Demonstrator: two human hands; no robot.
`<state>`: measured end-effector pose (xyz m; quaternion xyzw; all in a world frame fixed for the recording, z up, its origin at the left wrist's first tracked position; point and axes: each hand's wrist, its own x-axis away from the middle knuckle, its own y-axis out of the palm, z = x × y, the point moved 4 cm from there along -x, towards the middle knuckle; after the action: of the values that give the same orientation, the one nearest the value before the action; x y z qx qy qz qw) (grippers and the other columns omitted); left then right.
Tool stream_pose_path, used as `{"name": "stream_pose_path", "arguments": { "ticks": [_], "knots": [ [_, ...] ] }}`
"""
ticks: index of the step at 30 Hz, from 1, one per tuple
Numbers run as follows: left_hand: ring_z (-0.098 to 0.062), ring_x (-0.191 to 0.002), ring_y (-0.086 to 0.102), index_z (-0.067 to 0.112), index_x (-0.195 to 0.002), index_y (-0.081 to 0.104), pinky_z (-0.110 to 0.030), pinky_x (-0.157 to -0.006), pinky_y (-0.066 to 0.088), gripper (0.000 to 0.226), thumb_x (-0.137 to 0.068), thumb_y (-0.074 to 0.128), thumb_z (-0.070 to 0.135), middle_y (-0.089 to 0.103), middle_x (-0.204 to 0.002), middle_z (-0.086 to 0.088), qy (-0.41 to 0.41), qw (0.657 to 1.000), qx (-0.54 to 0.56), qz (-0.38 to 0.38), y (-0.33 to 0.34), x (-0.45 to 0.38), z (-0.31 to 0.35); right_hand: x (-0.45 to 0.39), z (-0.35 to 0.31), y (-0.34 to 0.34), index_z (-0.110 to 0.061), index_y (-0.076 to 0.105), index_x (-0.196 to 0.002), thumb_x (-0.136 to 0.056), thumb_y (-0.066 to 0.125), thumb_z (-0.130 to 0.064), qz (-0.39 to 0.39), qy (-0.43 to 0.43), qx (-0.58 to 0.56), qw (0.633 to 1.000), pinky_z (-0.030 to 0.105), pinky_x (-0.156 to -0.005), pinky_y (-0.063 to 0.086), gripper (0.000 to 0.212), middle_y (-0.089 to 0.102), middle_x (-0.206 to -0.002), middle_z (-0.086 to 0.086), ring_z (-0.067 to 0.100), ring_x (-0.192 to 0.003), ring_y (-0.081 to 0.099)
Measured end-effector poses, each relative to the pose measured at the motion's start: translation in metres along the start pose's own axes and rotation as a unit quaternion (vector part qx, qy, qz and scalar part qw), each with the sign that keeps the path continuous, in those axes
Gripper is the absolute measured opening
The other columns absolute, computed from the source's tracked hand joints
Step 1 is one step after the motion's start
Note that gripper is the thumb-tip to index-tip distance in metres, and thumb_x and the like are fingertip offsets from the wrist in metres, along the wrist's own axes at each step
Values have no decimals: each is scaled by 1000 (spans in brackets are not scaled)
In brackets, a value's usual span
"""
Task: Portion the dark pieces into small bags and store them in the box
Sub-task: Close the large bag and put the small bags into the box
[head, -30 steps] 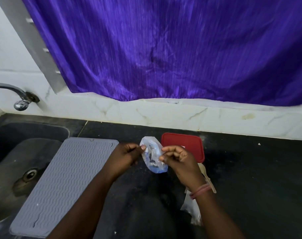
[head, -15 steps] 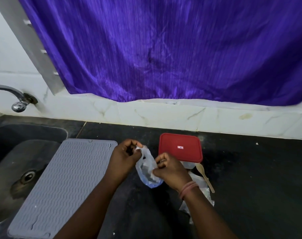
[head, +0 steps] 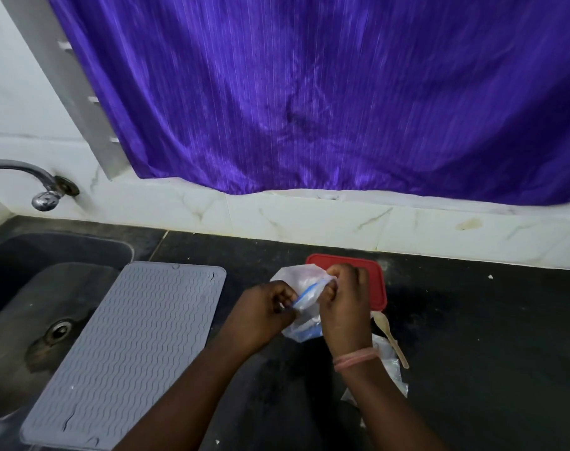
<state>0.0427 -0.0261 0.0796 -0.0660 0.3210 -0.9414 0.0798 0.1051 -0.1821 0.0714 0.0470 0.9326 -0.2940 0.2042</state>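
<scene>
A person stood at a dark countertop (head: 472, 336) and worked a small clear zip bag (head: 304, 283) between two bare hands, seen from above. The left hand (head: 264, 312) pinched the near end of the bag's blue seal strip (head: 309, 292), fingers curled tight on it. The right hand (head: 345, 304) grasped the far end of the same strip, fingers and thumb folded around the plastic, a pink band (head: 355, 359) on its wrist. The bag hung between the two hands, just above the counter, its lower part bulging below the left hand's knuckles; whether dark pieces sat inside could not be made out. Directly behind the right hand lay the box with its red lid (head: 376, 281) on, partly hidden by the fingers. Just to the outside of the right wrist lay a pale wooden spoon (head: 389, 338), and beneath that forearm rested more crumpled clear plastic (head: 391, 369). Well off to the outside of the left hand sat a grey ridged mat (head: 130, 346), overlapping the sink (head: 23, 304). The step in hand looked like sealing the bag. To do it well, the strip would best be pulled straight and taut between the hands, then pressed shut from one end to the other, with air squeezed out first so the bag lay flat in the box.
</scene>
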Motion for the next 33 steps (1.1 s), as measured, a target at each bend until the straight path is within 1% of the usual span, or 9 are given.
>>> {"name": "stream_pose_path", "arguments": {
  "ticks": [4,8,12,15,21,26,28,31,33],
  "knots": [
    [-4,-61,57,25,-78,63,-23,-52,42,16,-78,75,15,61,-68,7,31,983,-109,146,-22,-3,2,2,8,7,-24,65,-102,-87,65,-6,-181,75,-104,975,20,-78,46,23,63,-100,5,10,-87,59],
    [-14,-68,58,26,-78,56,-27,-56,42,22,-80,73,13,58,-72,8,15,964,-117,238,-37,-7,1,11,0,7,-19,68,-110,-83,79,-14,-415,176,-250,857,34,-85,54,30,67,-95,3,14,-87,63],
    [-14,-66,56,25,-77,50,-27,-55,39,23,-88,68,16,52,-67,9,-19,953,-104,284,-37,-5,-2,12,-13,2,-2,67,-107,-80,79,-1,-453,199,-308,813,40,-85,57,30,69,-96,13,22,-87,66],
    [-9,-63,55,21,-81,52,-26,-54,38,18,-89,67,18,54,-68,8,-31,947,-77,311,-36,-1,-3,11,-15,7,-8,66,-90,-84,75,0,-427,213,-298,827,41,-78,58,13,69,-87,13,22,-79,67],
    [-15,-71,63,21,-73,59,-29,-64,45,22,-90,71,27,66,-72,3,-116,956,33,267,-28,-3,-17,-8,-9,4,-20,48,-72,-78,61,2,-121,56,-63,989,30,-57,43,27,50,-63,-7,5,-58,48],
    [-23,-77,68,6,-91,63,-36,-68,57,20,-84,77,18,72,-86,-12,-162,969,157,104,0,-1,-14,-9,-7,5,-13,47,-84,-83,54,5,-1,20,-45,999,28,-69,39,19,50,-87,3,16,-77,46],
    [-19,-79,66,5,-98,64,-21,-66,54,23,-81,79,8,72,-90,-10,-132,976,161,62,-1,1,-8,-8,1,2,-14,46,-87,-87,52,2,26,37,-61,997,29,-69,42,18,49,-88,3,17,-78,49],
    [-11,-76,69,13,-94,66,-15,-58,51,23,-79,82,10,73,-86,0,-113,988,95,46,-7,3,-8,-7,10,-6,-12,50,-94,-94,53,-1,54,89,-81,991,17,-63,43,11,51,-82,-6,3,-72,54],
    [-4,-60,67,11,-86,65,-14,-51,51,14,-82,79,10,71,-76,-2,-126,983,83,105,-14,5,-10,-8,16,-5,-10,51,-96,-95,53,-3,32,108,-67,991,20,-61,42,8,51,-79,-12,-2,-69,54]
  ]
}}
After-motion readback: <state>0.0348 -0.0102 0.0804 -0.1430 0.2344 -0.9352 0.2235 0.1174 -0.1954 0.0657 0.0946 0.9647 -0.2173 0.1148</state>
